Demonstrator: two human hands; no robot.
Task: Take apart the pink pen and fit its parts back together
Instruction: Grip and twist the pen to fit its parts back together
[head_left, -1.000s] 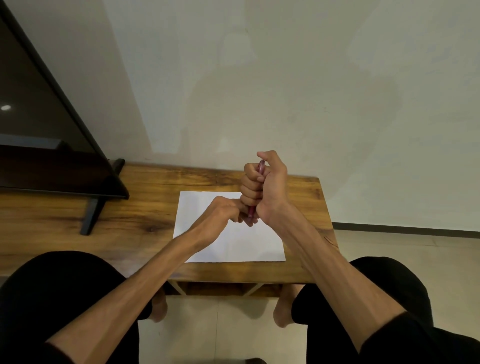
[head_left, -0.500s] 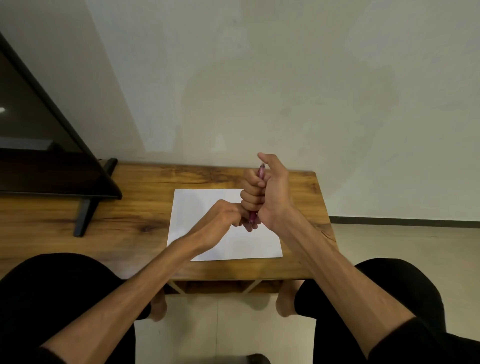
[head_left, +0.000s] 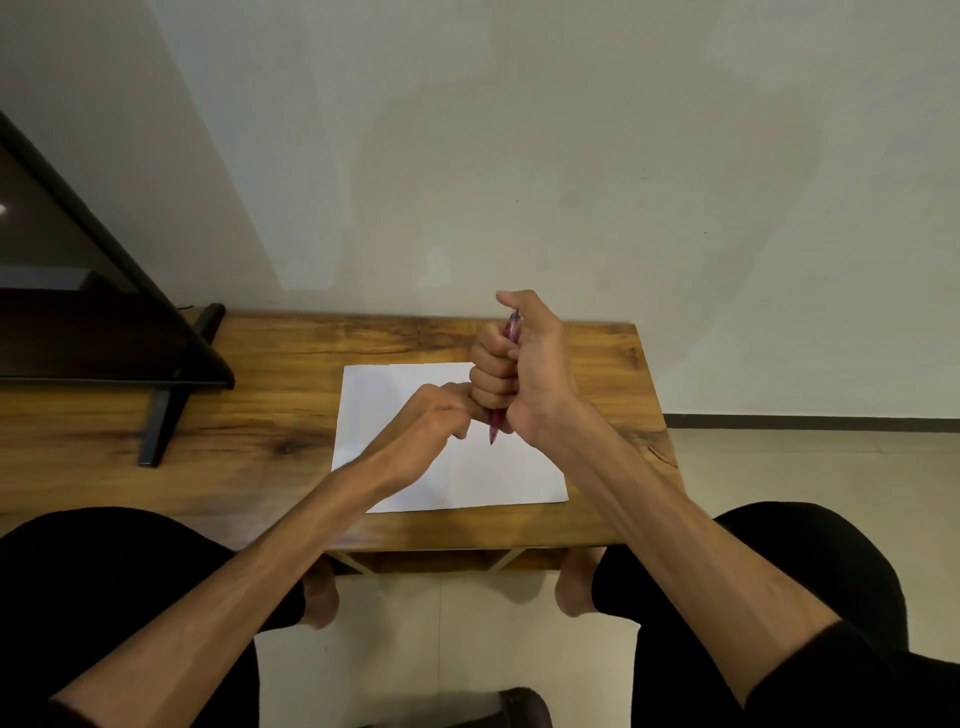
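Right hand (head_left: 524, 374) fisted round pink pen (head_left: 496, 425), near upright, tip down, top end poking out by thumb. Left hand (head_left: 441, 410) curled, knuckles against right fist just beside pen's lower end; grip on pen itself not discernible. White paper (head_left: 363, 415) under both hands, flat on wooden table (head_left: 270, 415). Black screen stand (head_left: 161, 415) well left of hands.

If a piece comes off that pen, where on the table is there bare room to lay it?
The white paper is bare left of the left hand and along its near edge. Bare table lies between paper and TV stand leg. It is crowded where the right hand grips the pink pen.
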